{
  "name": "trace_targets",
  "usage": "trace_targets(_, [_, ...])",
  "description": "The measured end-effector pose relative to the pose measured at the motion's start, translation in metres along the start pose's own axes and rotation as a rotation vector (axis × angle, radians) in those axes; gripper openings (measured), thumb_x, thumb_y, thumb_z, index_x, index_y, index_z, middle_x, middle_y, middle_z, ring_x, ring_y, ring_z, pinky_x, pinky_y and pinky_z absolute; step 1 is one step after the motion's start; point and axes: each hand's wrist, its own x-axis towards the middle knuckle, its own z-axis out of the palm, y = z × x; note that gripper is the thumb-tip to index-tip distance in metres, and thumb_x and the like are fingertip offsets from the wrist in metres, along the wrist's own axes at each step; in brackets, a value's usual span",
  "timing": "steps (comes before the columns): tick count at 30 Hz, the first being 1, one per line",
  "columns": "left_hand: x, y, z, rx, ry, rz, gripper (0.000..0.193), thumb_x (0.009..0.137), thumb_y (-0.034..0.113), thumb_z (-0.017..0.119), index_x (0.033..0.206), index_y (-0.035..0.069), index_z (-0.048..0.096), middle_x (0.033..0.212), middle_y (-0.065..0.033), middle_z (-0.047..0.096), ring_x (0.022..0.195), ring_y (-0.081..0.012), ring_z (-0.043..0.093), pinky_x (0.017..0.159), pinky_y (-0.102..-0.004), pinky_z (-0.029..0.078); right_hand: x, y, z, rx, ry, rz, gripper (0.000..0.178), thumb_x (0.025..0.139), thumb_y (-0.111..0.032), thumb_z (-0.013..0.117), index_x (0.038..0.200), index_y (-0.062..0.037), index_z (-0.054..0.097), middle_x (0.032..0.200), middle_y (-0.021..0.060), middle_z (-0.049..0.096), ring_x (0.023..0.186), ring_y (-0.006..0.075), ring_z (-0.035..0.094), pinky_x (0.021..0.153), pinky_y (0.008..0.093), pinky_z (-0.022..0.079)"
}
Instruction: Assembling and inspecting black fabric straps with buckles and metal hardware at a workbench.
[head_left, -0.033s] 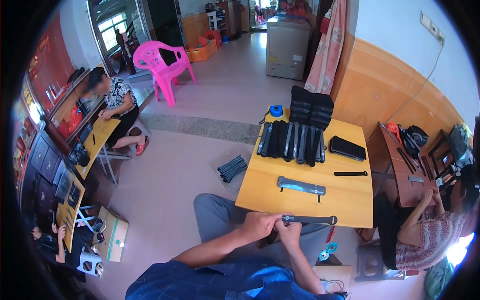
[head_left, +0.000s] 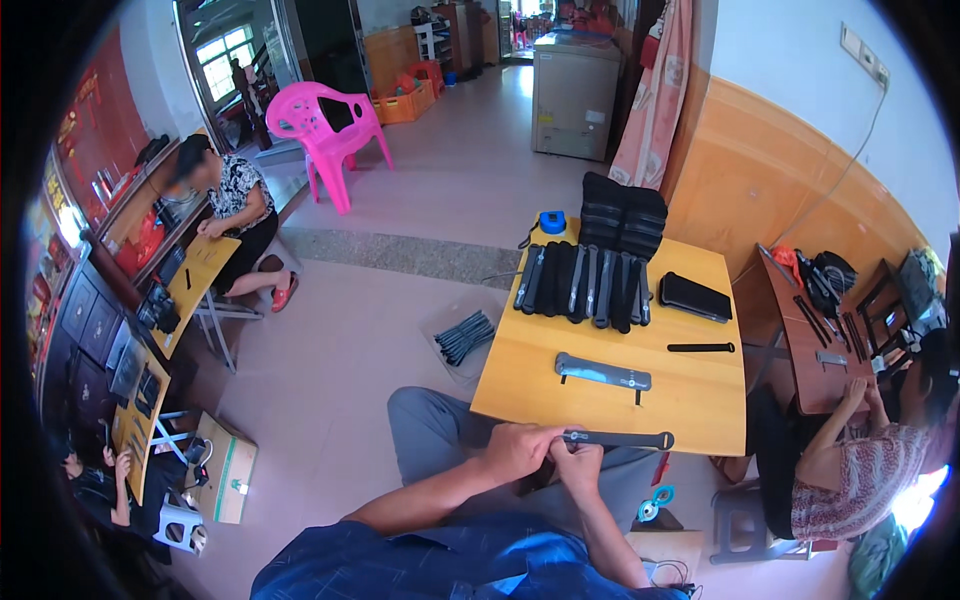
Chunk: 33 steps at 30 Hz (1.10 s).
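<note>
My left hand (head_left: 520, 449) and my right hand (head_left: 577, 466) meet at the near edge of a yellow table (head_left: 700, 390). Together they grip the left end of a long, thin black strap (head_left: 625, 439) that sticks out to the right over the table edge. A grey flat strip (head_left: 603, 373) with a small black peg lies just beyond. Further back, a row of black and grey straps (head_left: 585, 283) lies side by side, with stacked black cases (head_left: 622, 214) behind them.
A black pouch (head_left: 694, 296), a short black rod (head_left: 700, 348) and a blue tape roll (head_left: 552, 221) lie on the table. A person sits at a desk on the right (head_left: 850, 460), another at the left (head_left: 228, 200). Dark straps lie on the floor (head_left: 464, 337). A pink chair (head_left: 330, 130) stands behind.
</note>
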Motion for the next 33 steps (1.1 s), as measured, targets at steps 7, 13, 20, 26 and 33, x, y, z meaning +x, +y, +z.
trace_targets(7, [0.002,-0.010,0.003,-0.039,0.003,0.001,0.027,0.092,0.008,0.066,0.115,0.016,0.077,0.093,-0.0133,0.076,0.081,-0.0319,0.074,0.067,-0.0403,0.058,0.010,0.004,0.000,-0.198,0.028,-0.203,0.006,0.082,-0.006,0.071,0.083,-0.0003,0.070,0.060,0.0026,0.060,0.054,0.0093,0.057,0.052,0.0292,0.046])
trace_targets(13, [-0.004,-0.021,0.013,-0.034,0.045,0.032,0.035,0.091,0.009,0.065,0.121,0.022,0.075,0.085,-0.0118,0.073,0.074,-0.0301,0.072,0.064,-0.0409,0.057,0.012,-0.011,-0.006,-0.401,-0.005,-0.267,0.010,0.083,-0.010,0.071,0.086,-0.0017,0.071,0.061,0.0108,0.063,0.054,0.0216,0.064,0.056,0.0364,0.052])
trace_targets(20, [-0.003,-0.002,0.004,-0.043,0.094,-0.002,0.022,0.091,0.006,0.066,0.111,0.010,0.077,0.094,-0.0131,0.077,0.082,-0.0319,0.075,0.069,-0.0400,0.059,0.010,0.004,-0.011,0.098,-0.152,0.010,0.010,0.097,-0.009,0.067,0.102,0.0000,0.069,0.077,0.0013,0.069,0.065,0.0099,0.063,0.060,0.0270,0.051])
trace_targets(26, [-0.017,0.001,0.013,-0.116,0.104,-0.104,0.025,0.095,0.011,0.061,0.116,0.013,0.075,0.092,-0.0134,0.075,0.078,-0.0331,0.073,0.067,-0.0427,0.058,-0.007,0.007,-0.015,0.131,-0.206,-0.019,0.019,0.102,-0.017,0.064,0.106,0.0017,0.066,0.081,0.0035,0.069,0.078,0.0080,0.066,0.066,0.0269,0.052])
trace_targets(33, [-0.001,-0.005,0.006,-0.133,0.088,-0.063,0.017,0.093,0.011,0.065,0.104,0.011,0.077,0.082,-0.0174,0.072,0.073,-0.0360,0.072,0.061,-0.0451,0.056,0.009,0.005,-0.009,-0.266,-0.145,-0.133,0.019,0.095,-0.016,0.061,0.102,0.0014,0.065,0.078,0.0182,0.067,0.071,0.0284,0.069,0.065,0.0395,0.053])
